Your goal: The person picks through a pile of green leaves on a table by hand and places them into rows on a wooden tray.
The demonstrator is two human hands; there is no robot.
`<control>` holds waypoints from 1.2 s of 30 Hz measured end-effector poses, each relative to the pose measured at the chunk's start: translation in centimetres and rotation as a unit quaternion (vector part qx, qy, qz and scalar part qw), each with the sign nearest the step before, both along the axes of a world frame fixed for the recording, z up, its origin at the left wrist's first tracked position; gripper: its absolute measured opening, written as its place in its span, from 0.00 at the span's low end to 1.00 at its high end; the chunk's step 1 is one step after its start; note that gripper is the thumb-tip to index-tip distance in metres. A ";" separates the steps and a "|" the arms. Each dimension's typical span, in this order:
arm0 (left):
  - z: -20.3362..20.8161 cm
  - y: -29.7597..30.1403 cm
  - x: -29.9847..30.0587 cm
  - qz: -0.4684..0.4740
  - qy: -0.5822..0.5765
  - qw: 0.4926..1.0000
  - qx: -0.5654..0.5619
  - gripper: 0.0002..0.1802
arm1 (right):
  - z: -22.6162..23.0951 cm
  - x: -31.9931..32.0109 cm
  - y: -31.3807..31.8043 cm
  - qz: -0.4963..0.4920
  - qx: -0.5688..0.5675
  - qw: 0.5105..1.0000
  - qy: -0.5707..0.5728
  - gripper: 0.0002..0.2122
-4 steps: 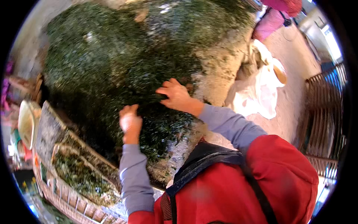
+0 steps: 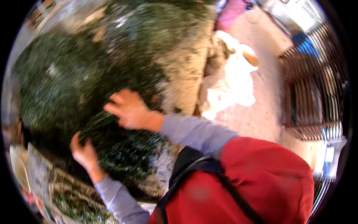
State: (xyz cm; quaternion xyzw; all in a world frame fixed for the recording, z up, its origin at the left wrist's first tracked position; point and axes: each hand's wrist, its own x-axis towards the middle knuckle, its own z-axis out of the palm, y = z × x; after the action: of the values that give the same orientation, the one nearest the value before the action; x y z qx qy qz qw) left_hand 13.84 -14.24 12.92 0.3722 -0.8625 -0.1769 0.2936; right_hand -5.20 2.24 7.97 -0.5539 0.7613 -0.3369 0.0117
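A white sack lies right of the dark green heap, slatted racks beyond. The left hand and right hand are over the heap, fingers apart; blur makes contact hard to tell. Heap and hands sit lower and farther left in view than before.

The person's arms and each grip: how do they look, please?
The left grip and right grip are bare hands without gloves. Grey-lavender sleeves cover both forearms, ending near the wrists; red fabric covers the right shoulder. Any fine markings are lost in blur.
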 end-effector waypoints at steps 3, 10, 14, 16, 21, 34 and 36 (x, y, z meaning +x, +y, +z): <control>-2.5 0.5 -2.9 -0.066 -0.069 0.993 -0.067 0.28 | -6.2 -2.1 0.5 0.120 0.141 0.983 0.018 0.30; -5.0 13.5 -7.9 -0.063 -0.111 0.980 -0.154 0.11 | -2.4 -5.5 10.4 0.106 -0.003 0.994 0.032 0.17; -7.2 24.7 -19.4 -0.286 -0.131 0.937 -0.155 0.13 | -1.7 -14.1 19.9 0.025 -0.141 0.990 -0.002 0.09; -9.4 28.4 -24.0 -0.291 -0.159 0.933 -0.140 0.18 | -2.8 -19.9 25.0 -0.044 -0.209 0.977 -0.014 0.06; -13.7 31.9 -30.7 -0.238 -0.297 0.911 -0.157 0.33 | -7.2 -38.7 40.8 -0.288 -0.266 0.854 -0.342 0.10; -14.7 32.0 -32.5 -0.277 -0.271 0.911 -0.144 0.39 | -34.4 -65.0 47.1 -0.338 0.262 0.904 0.005 0.09; -14.3 32.2 -32.5 -0.258 -0.316 0.902 -0.140 0.39 | -36.4 -66.6 44.7 -0.313 0.377 0.871 0.043 0.13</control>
State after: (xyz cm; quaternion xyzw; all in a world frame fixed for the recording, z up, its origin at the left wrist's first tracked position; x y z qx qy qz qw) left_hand -18.65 17.91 -1.40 0.1284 -0.9917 0.0028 -0.0011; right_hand -71.76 46.91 -28.43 -0.2539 0.9638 0.0133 0.0806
